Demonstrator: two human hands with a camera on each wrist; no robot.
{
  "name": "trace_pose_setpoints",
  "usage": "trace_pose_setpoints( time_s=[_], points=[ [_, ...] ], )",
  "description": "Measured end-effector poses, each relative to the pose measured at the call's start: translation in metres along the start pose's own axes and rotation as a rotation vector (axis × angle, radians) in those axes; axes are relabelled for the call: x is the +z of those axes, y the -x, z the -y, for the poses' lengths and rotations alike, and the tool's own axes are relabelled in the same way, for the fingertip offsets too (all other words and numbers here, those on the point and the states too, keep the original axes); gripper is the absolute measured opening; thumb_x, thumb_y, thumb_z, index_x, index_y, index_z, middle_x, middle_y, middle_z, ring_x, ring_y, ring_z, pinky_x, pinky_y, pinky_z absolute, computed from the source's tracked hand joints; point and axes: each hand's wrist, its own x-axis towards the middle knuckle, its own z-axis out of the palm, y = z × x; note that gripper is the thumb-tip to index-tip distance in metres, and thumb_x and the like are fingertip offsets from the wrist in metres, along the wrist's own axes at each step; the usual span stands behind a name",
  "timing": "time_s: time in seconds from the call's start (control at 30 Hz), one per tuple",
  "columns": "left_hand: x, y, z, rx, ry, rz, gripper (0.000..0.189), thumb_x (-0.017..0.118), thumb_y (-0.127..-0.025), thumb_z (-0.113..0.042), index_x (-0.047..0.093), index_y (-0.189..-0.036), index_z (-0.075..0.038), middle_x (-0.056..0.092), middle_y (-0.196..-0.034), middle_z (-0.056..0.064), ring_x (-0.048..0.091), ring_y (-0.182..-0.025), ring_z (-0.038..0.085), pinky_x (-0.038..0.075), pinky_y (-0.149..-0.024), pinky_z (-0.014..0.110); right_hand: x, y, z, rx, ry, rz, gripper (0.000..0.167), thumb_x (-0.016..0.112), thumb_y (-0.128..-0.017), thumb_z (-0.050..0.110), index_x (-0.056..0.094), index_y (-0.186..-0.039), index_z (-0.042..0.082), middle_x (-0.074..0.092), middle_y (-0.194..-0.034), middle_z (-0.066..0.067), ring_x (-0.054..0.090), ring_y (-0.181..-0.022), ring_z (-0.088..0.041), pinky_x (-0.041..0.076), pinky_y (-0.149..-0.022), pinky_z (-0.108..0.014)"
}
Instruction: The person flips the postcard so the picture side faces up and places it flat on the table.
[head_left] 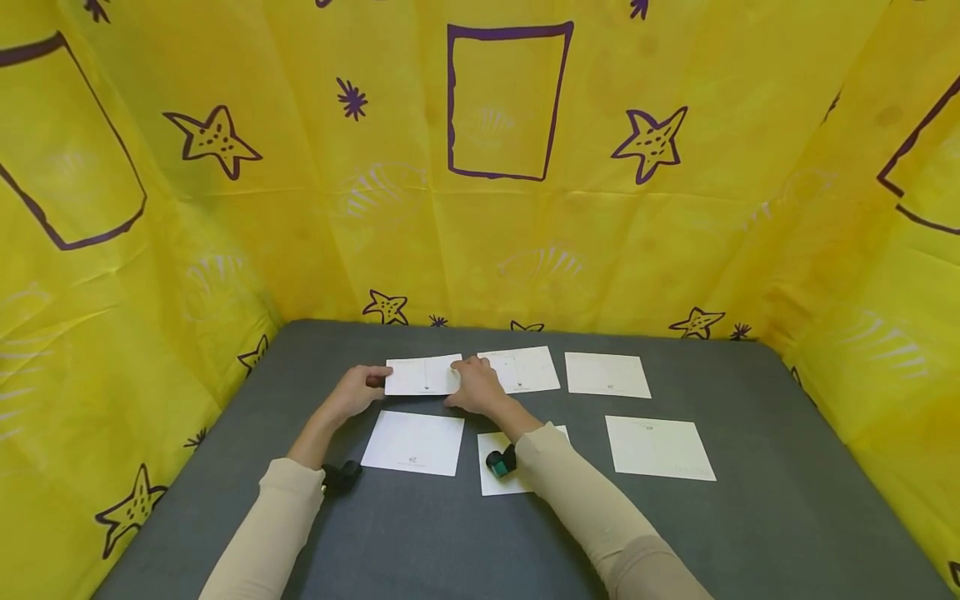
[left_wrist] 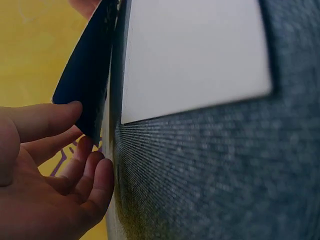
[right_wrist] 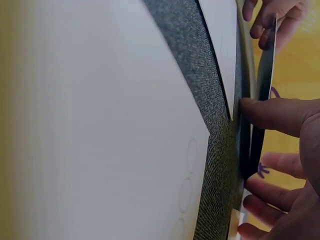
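1. The held card is a white rectangle with crisp, straight edges, a thin line across its middle and a small dark print at its near edge; the wrist views show its underside as very dark, bluish and smooth.
2. It is at the left of the far row, tilted up off the counter.
3. The left hand pinches its left end between thumb and fingers; the right hand grips its right end the same way.
4. Just right of it lies a lined white card, set slightly askew; a far right card follows.
5. Nearer lie a left card, a middle card partly hidden by the right forearm, and a right card, all matt white and flat.
6. The counter is dark grey with a fine woven grain.
7. Behind hangs creased yellow cloth printed with purple starfish and frames.
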Motion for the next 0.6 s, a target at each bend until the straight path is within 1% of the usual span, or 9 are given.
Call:
trace_pose_setpoints(
  time_s=[0.07, 0.13, 0.2, 0.3, 0.43, 0.53, 0.6],
  points=[
    [0.0, 0.001, 0.001, 0.002, -0.008, 0.004, 0.043, 0.056, -0.092, 0.0, 0.054, -0.135, 0.004, 0.053, -0.134, 0.028, 0.051, -0.117, 0.038, 0.046, -0.099, 0.051, 0.0, -0.001, -0.001, 0.0, 0.0, -0.001, 0.065, 0.08, -0.076, 0.031, 0.058, -0.133, 0.008, 0.059, -0.127, -0.015, 0.049, -0.118, -0.031, 0.043, -0.1, -0.045],
    [-0.001, 0.002, 0.002, 0.022, -0.012, 0.008, 0.042, 0.055, -0.092, 0.001, 0.054, -0.134, 0.005, 0.053, -0.133, 0.029, 0.051, -0.115, 0.038, 0.046, -0.099, 0.052, 0.0, -0.001, -0.001, -0.002, -0.006, -0.002, 0.06, 0.078, -0.079, 0.025, 0.058, -0.133, 0.008, 0.059, -0.128, -0.015, 0.049, -0.118, -0.032, 0.043, -0.1, -0.045],
    [-0.003, 0.004, 0.002, 0.042, -0.003, 0.006, 0.041, 0.056, -0.092, 0.002, 0.054, -0.132, 0.008, 0.054, -0.131, 0.031, 0.052, -0.114, 0.039, 0.046, -0.098, 0.052, -0.001, -0.001, -0.003, -0.012, -0.009, -0.007, 0.055, 0.073, -0.082, 0.016, 0.058, -0.133, 0.008, 0.059, -0.128, -0.015, 0.049, -0.118, -0.032, 0.043, -0.1, -0.044],
    [-0.003, 0.006, 0.003, 0.057, 0.014, 0.004, 0.039, 0.056, -0.092, 0.002, 0.054, -0.131, 0.01, 0.055, -0.13, 0.031, 0.053, -0.114, 0.039, 0.046, -0.099, 0.052, -0.002, 0.0, -0.006, -0.041, -0.032, -0.028, 0.05, 0.065, -0.082, 0.002, 0.06, -0.131, 0.007, 0.059, -0.127, -0.016, 0.051, -0.118, -0.033, 0.045, -0.1, -0.043],
    [-0.004, 0.007, 0.005, 0.05, 0.03, 0.003, 0.039, 0.056, -0.093, 0.001, 0.055, -0.131, 0.009, 0.055, -0.13, 0.03, 0.054, -0.114, 0.038, 0.046, -0.099, 0.051, -0.005, 0.001, -0.013, -0.095, -0.127, -0.085, 0.047, 0.057, -0.079, -0.01, 0.066, -0.122, 0.004, 0.063, -0.122, -0.017, 0.055, -0.117, -0.035, 0.047, -0.1, -0.042],
    [-0.005, 0.007, 0.007, 0.054, 0.034, 0.003, 0.038, 0.055, -0.094, 0.001, 0.055, -0.131, 0.009, 0.056, -0.13, 0.03, 0.054, -0.114, 0.038, 0.046, -0.099, 0.051, -0.007, 0.001, -0.018, -0.118, -0.215, -0.124, 0.041, 0.056, -0.08, -0.012, 0.07, -0.115, 0.002, 0.067, -0.118, -0.016, 0.059, -0.116, -0.034, 0.048, -0.1, -0.042],
    [-0.005, 0.007, 0.008, 0.053, 0.042, 0.002, 0.038, 0.054, -0.094, 0.001, 0.055, -0.131, 0.009, 0.056, -0.13, 0.03, 0.055, -0.115, 0.039, 0.046, -0.099, 0.051, -0.008, 0.001, -0.021, -0.117, -0.255, -0.139, 0.036, 0.056, -0.082, -0.011, 0.072, -0.112, 0.002, 0.069, -0.115, -0.015, 0.061, -0.114, -0.032, 0.049, -0.099, -0.042]
  ],
)
